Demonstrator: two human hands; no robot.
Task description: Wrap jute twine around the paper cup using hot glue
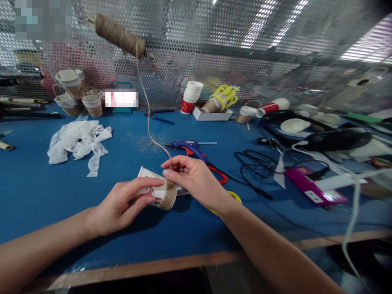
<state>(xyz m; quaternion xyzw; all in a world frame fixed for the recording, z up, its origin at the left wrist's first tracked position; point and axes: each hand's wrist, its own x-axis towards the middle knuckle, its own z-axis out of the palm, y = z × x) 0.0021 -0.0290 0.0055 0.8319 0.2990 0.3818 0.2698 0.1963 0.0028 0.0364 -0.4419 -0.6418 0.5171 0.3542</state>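
My left hand (pixel 124 204) grips a white paper cup (pixel 157 191) that lies tilted on its side, its base end to the right. Twine (pixel 169 196) is wound in a band around that end. With thumb and fingers pinched together, my right hand (pixel 194 175) holds the loose strand of twine (pixel 149 114) just above the band. The strand runs up to a large twine spool (pixel 118 36) on a rod against the mesh. Behind my right hand lies a blue hot glue gun (pixel 186 145), and scissors with red handles (pixel 222 175) are partly covered by my hand.
White lace ribbon (pixel 76 141) is heaped on the left of the blue table (pixel 122 249). Twine-wrapped cups (pixel 70 81) stand behind it. At the back are stacked paper cups (pixel 192 97) and a white box (pixel 212 115). Black cable (pixel 257 163) and a purple power strip (pixel 315 185) occupy the right.
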